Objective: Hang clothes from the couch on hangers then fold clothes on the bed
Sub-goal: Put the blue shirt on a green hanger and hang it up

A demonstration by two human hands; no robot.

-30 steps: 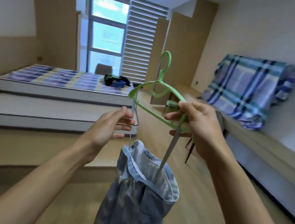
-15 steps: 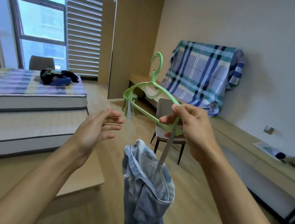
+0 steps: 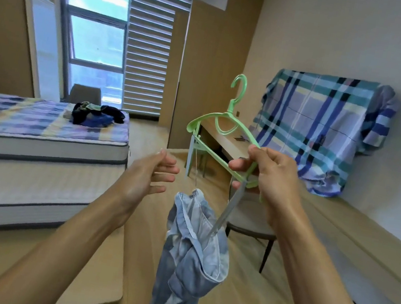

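My right hand (image 3: 269, 180) grips the right end of a light green plastic hanger (image 3: 219, 139), hook upward, at chest height. A pale blue tie-dye garment (image 3: 190, 262) hangs below the hanger by thin loops, one at each end of the bar. My left hand (image 3: 148, 177) hovers just left of the garment with fingers spread and holds nothing. A small pile of dark and blue clothes (image 3: 96, 114) lies on the bed (image 3: 38, 123) at the left.
A chair (image 3: 250, 230) stands behind the hanging garment. A long low wooden bench (image 3: 356, 233) runs along the right wall, with a plaid sheet (image 3: 316, 126) draped over something on it. A raised wooden platform (image 3: 41, 257) carries the bed. Window and blinds at the back.
My left hand has let go of the loop at the hanger's left end and opened. The view has swung right and then back a little; the hanger stays in my right hand.
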